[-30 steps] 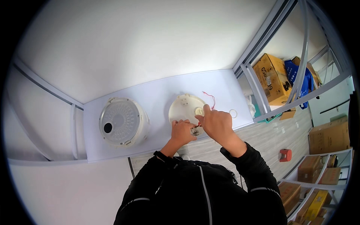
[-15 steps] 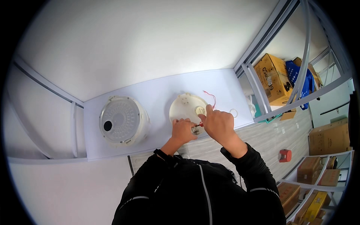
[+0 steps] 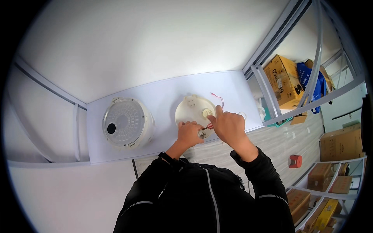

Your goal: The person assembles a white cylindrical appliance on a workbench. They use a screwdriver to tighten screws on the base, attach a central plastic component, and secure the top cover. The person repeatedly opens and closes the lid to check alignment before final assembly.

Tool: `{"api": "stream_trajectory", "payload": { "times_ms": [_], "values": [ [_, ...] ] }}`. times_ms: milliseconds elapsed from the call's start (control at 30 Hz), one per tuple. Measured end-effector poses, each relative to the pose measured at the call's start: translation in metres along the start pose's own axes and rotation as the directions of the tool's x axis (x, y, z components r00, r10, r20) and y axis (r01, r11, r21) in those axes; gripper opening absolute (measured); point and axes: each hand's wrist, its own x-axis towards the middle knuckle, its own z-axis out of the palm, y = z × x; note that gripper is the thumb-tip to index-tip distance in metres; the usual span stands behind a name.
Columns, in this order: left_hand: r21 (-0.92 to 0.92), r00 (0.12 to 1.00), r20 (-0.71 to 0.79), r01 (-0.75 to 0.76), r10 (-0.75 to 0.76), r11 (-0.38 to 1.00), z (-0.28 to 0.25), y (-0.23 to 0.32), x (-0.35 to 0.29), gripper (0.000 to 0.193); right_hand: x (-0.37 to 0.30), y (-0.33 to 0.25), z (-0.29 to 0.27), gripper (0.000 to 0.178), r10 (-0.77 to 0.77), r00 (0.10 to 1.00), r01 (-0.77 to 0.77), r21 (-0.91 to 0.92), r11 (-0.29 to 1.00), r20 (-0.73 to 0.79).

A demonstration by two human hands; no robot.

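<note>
A round cream-white plastic shell [image 3: 184, 113] lies with its hollow side up on the pale table. My left hand [image 3: 189, 134] is closed on its near left edge, the fingertips over a small part with metal fittings [image 3: 202, 134]. My right hand [image 3: 230, 127] grips a screwdriver [image 3: 210, 126] by its red handle, the shaft pointing left toward those fittings. Where the tip sits is hard to make out beside my left fingers. A small round cream piece [image 3: 207, 113] is inside the shell, partly behind my right hand. Thin red wires [image 3: 220, 97] stick out beyond it.
A white rice cooker [image 3: 128, 123] with a translucent lid stands left on the table [image 3: 163, 91]. A pale ring [image 3: 243, 115] lies right of my right hand. Metal frames [image 3: 268, 95] border the table; cardboard boxes [image 3: 285, 81] and a red stool [image 3: 295, 161] are to the right.
My right hand has shifted slightly right, and more of the screwdriver's red handle shows. My left hand and the shell stay nearly in place.
</note>
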Motion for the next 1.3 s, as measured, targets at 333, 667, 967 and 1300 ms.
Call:
{"api": "stream_trajectory", "payload": {
  "times_ms": [333, 667, 967, 1300],
  "values": [
    [-0.068, 0.998, -0.058, -0.018, 0.014, 0.998, 0.003, -0.002, -0.001, 0.054, -0.002, 0.006, 0.015, 0.06, -0.209, 0.948, 0.216, 0.003, 0.976, -0.238],
    [-0.044, 0.999, -0.038, 0.006, -0.008, 0.999, 0.004, 0.001, -0.002, 0.053, 0.001, 0.013, 0.02, 0.07, -0.42, 0.769, 0.502, 0.047, 0.864, -0.482],
    [-0.031, 0.999, -0.031, 0.014, -0.015, 0.999, 0.006, -0.003, 0.0, 0.049, 0.0, 0.0, 0.012, 0.062, -0.169, 0.96, 0.152, -0.091, 0.984, -0.223],
    [-0.049, 1.0, -0.019, 0.013, -0.014, 0.999, 0.005, -0.005, -0.002, 0.051, -0.003, -0.007, 0.005, 0.047, -0.198, 0.966, 0.164, -0.192, 0.967, -0.169]
  ]
}}
